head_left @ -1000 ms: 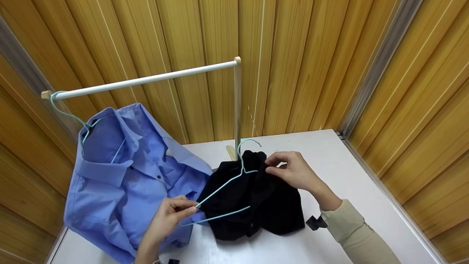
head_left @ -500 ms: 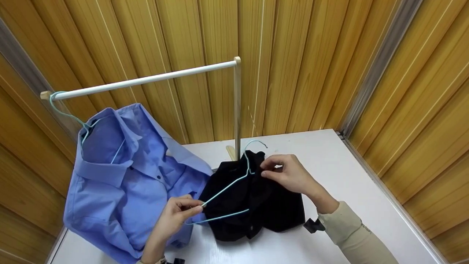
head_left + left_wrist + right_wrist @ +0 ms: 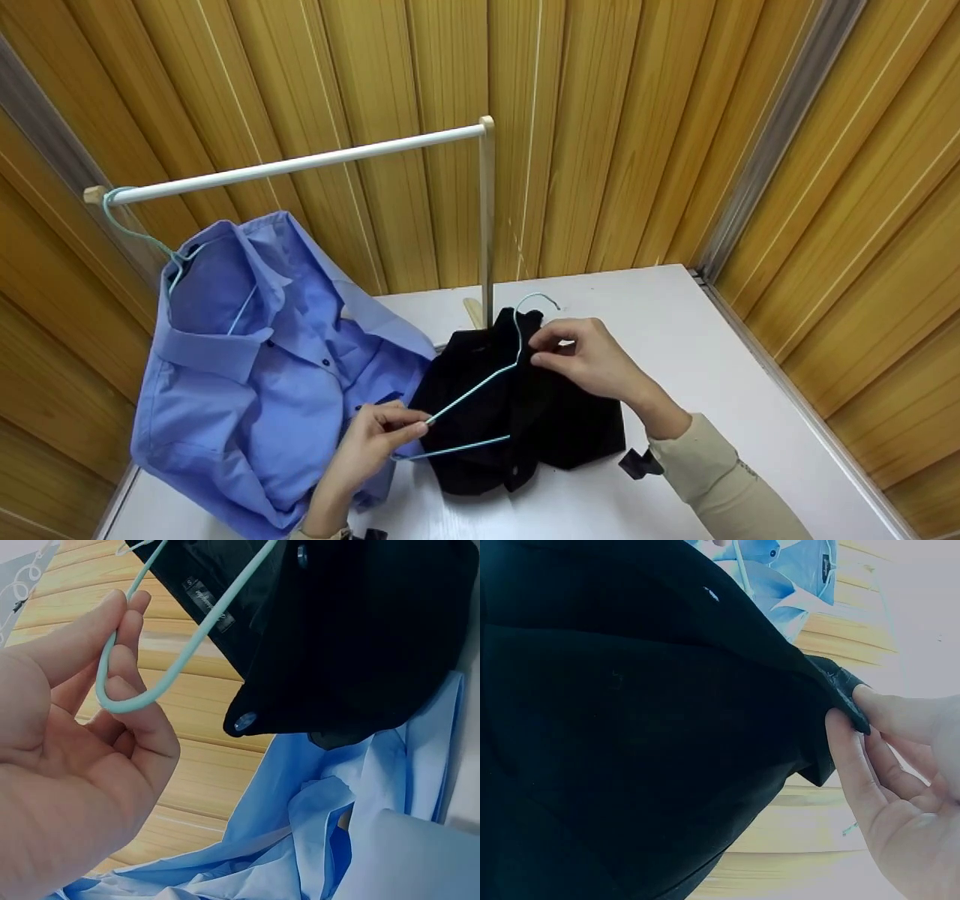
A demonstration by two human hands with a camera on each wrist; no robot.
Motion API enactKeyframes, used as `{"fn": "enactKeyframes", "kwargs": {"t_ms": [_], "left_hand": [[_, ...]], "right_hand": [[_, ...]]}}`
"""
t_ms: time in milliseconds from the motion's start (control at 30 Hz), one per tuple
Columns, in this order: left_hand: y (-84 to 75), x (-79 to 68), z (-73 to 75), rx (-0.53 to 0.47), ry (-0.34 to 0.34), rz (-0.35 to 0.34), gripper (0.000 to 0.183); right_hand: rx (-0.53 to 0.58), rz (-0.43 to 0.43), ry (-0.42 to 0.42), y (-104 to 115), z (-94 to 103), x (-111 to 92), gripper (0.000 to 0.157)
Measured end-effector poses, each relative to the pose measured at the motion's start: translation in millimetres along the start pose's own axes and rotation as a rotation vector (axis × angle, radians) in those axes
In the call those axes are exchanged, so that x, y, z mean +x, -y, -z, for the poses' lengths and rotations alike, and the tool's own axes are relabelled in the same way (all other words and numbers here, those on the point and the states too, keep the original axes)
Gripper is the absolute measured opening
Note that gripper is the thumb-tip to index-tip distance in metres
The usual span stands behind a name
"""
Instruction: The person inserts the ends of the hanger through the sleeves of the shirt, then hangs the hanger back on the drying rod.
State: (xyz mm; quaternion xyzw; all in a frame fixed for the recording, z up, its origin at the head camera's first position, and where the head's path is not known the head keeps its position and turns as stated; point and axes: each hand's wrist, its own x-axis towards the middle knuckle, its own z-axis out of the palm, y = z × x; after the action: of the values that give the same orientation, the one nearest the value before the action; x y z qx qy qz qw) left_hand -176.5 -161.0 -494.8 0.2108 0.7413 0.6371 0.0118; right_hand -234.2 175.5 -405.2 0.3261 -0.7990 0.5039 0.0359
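My left hand (image 3: pixel 375 442) pinches the left end of a mint-green wire hanger (image 3: pixel 472 394) between thumb and fingers. The hanger's hook stands up above the collar of a black shirt (image 3: pixel 574 427). Behind the shirt's front panel, the hanger's right side is hidden, while its left side lies outside the fabric. With thumb and fingertips my right hand (image 3: pixel 592 360) pinches the edge of the black shirt near the collar, as the right wrist view also shows. A label (image 3: pixel 208 604) and buttons appear on the black shirt in the left wrist view.
A blue shirt (image 3: pixel 202 390) hangs at the left on another green hanger (image 3: pixel 142 234), hooked at the left end of a rack's white rail (image 3: pixel 300 163). The rack's upright (image 3: pixel 486 225) stands behind the black shirt. Wood-panelled walls enclose the white table (image 3: pixel 675 322).
My left hand has moved to the right, carrying the hanger further into the black shirt. The hook has shifted right and slightly down. My right hand has moved slightly left, still pinching the fabric.
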Motion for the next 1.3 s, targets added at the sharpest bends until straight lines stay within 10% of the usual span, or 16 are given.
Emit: {"fn": "enactKeyframes", "kwargs": {"t_ms": [600,1000,1300], "left_hand": [[2.3,5.4,-19.2,0.112,-0.142,0.065,0.004],[-0.3,6.2,-33.5,-0.015,-0.243,0.032,0.006],[4.7,8.5,-37.0,-0.014,-0.291,-0.032,0.007]], "right_hand": [[-0.022,-0.012,-0.007,-1.0,-0.3,-0.1,0.008],[-0.037,-0.011,0.000,36.1,-1.6,-1.5,0.007],[-0.055,-0.011,0.015,-7.0,-3.0,-1.4,0.007]]}}
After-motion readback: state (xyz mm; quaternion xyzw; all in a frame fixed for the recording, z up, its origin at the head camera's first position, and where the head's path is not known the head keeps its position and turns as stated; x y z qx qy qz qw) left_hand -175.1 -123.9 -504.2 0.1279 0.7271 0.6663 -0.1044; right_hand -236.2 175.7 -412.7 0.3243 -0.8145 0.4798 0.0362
